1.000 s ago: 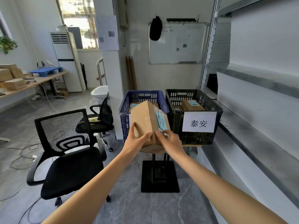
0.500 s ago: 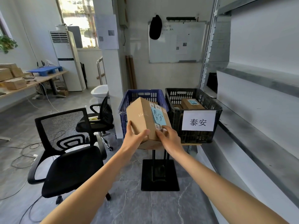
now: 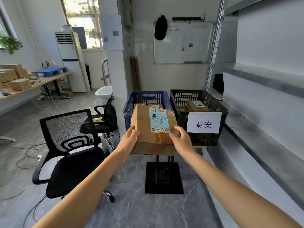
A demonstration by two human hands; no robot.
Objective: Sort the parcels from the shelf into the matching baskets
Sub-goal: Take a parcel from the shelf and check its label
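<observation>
Turned since the earlier frames, the parcel (image 3: 144, 127) now shows us its labelled face, which pointed rightward before. We see the left hand (image 3: 130, 138) gripping the near left corner, thumb on the upper face, its other fingers hidden below. The right hand (image 3: 181, 139) clasps the near right corner, digits curled onto the cardboard. We find the parcel held aloft, just before the blue basket (image 3: 129, 104) and left of the black basket (image 3: 213, 104). Its blue label (image 3: 159, 120) matches the characters on the black basket's white sign (image 3: 203, 122).
</observation>
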